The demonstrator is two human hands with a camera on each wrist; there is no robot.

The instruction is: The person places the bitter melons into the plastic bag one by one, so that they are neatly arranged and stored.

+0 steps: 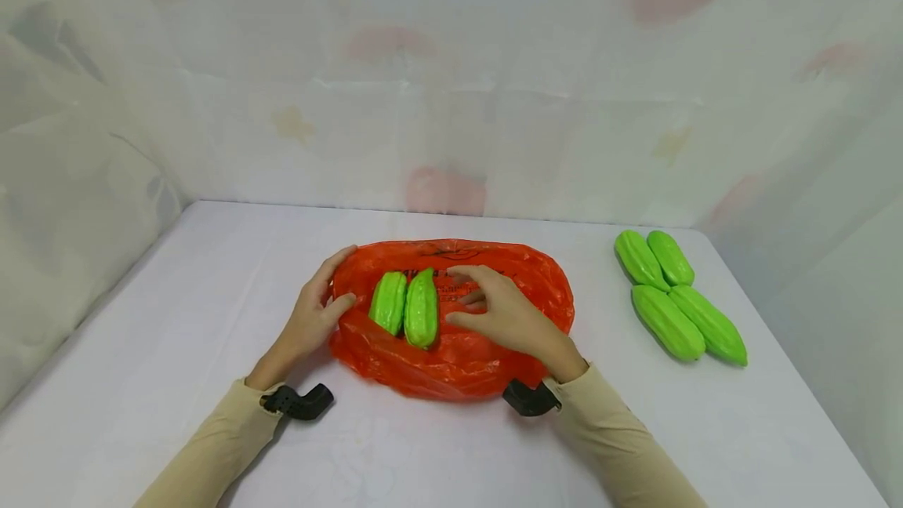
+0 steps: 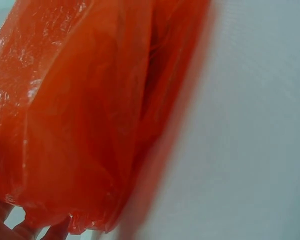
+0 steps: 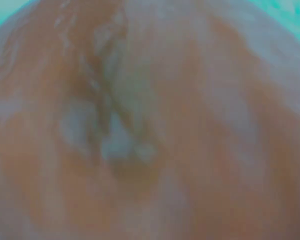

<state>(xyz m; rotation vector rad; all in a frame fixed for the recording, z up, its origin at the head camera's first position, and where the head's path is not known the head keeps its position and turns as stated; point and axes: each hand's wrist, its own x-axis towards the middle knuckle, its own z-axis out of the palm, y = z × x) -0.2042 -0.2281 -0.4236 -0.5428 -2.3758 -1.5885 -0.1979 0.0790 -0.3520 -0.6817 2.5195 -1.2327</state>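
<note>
A red plastic bag (image 1: pixel 466 371) lies spread on the table with its mouth open toward me. Two ridged bright green bitter melons (image 1: pixel 422 310) sit side by side in its left part. My left hand (image 1: pixel 313 312) grips the bag's left edge, thumb on the near side. Its fingertips (image 2: pixel 57 230) pinch the crumpled film low in the left wrist view. Over the bag's middle, right of the melons, my right hand (image 1: pixel 504 313) has its fingers spread and relaxed with nothing between them. The right wrist view is a blur of the red film (image 3: pixel 200 125).
Several more green bitter melons (image 1: pixel 669 322) lie grouped on the right side of the white table (image 1: pixel 437 453). A pale patterned cloth (image 1: pixel 451 132) hangs behind and along both sides. Black wrist mounts (image 1: pixel 299 402) stick out below the hands.
</note>
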